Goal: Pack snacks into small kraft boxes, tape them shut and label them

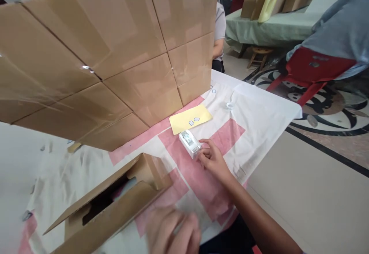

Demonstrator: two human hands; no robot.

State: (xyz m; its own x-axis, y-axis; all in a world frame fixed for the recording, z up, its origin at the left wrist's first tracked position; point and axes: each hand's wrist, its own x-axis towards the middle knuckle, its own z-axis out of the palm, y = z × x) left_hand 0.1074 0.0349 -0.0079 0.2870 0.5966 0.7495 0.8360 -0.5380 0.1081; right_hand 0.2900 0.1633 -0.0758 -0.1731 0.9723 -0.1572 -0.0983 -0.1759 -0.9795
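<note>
My right hand (211, 158) rests on the pink and white cloth with its fingertips pinched on the near end of a small white box (189, 142). Just beyond the box lies a yellow sheet (181, 121) with two small stickers (193, 121) on it. My left hand (171, 233) is low in the view, blurred by motion, next to an open cardboard carton (115, 204). Its fingers curl over something pale that I cannot make out.
A tall wall of stacked, taped cardboard boxes (115, 54) stands at the back of the table. A small white ring (230, 105) lies on the cloth (259, 108). A red chair (311, 71) and a green-covered table (273, 27) with another person stand beyond the table's right edge.
</note>
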